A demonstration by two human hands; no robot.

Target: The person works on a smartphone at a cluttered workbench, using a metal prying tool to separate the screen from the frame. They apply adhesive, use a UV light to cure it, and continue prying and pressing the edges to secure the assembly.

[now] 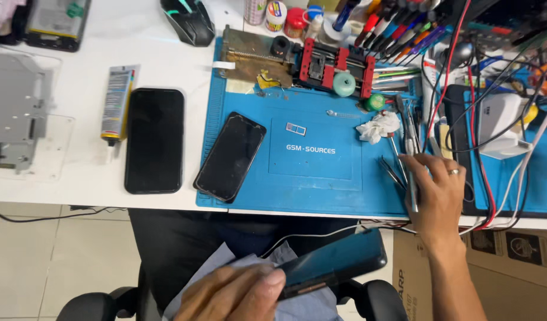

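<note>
My left hand (235,292) is low over my lap and grips a dark phone (336,263) by its left end, with a light blue cloth (226,261) under the hand. My right hand (438,193) rests on the right part of the blue work mat (321,178), its fingers laid on a metal tool (411,181) among several tweezers and picks; whether it grips the tool I cannot tell. A ring is on one finger. A second phone (230,156) lies tilted, screen up, on the mat's left side.
A black phone (154,139) and a glue tube (116,104) lie on the white table to the left. A red holding jig (333,65), crumpled tissue (377,126), pens, small jars, a mouse (189,21) and tangled cables (487,178) crowd the back and right.
</note>
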